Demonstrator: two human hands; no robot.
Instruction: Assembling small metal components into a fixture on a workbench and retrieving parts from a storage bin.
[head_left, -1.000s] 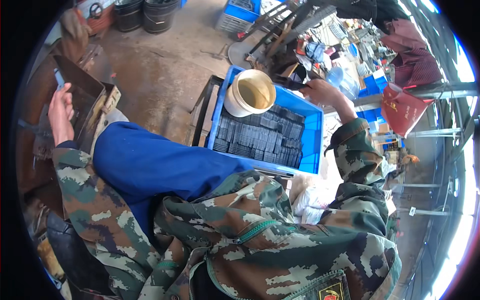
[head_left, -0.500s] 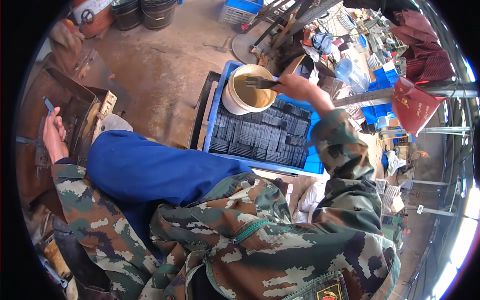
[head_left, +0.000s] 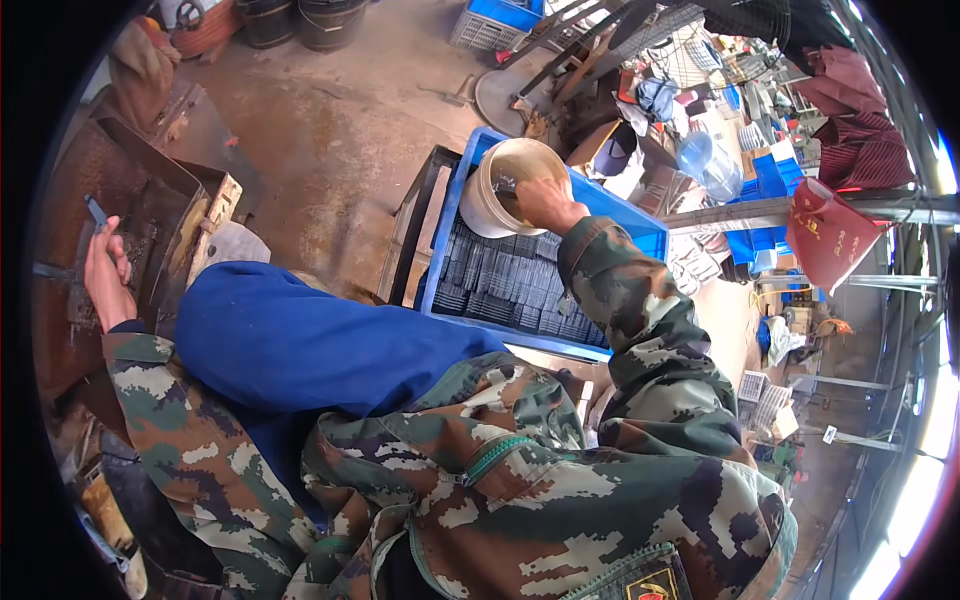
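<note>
My right hand (head_left: 545,203) reaches down into a white plastic bucket (head_left: 494,216), its fingers closed on dark flat metal pieces (head_left: 508,196) that mostly disappear below the rim. Tight rows of dark grey flat pieces (head_left: 500,278) fill the blue crate (head_left: 427,288), and the bucket stands on top of them at the crate's far left corner. Over at the left, my left hand (head_left: 108,272) pinches one small flat grey metal piece (head_left: 96,211) above a rusty brown metal bench (head_left: 75,310).
A raised metal edge (head_left: 205,222) borders the bench near my left hand. Dark buckets (head_left: 333,22) and a blue-and-grey crate (head_left: 490,28) stand on the floor beyond. A round metal base (head_left: 503,100) sits behind the white bucket. A red pennant (head_left: 832,238) hangs at the right by a metal rail.
My right hand has lowered the dark metal pieces from above the bucket's rim into it. The view has shifted slightly. My left hand stays in place with its grey piece.
</note>
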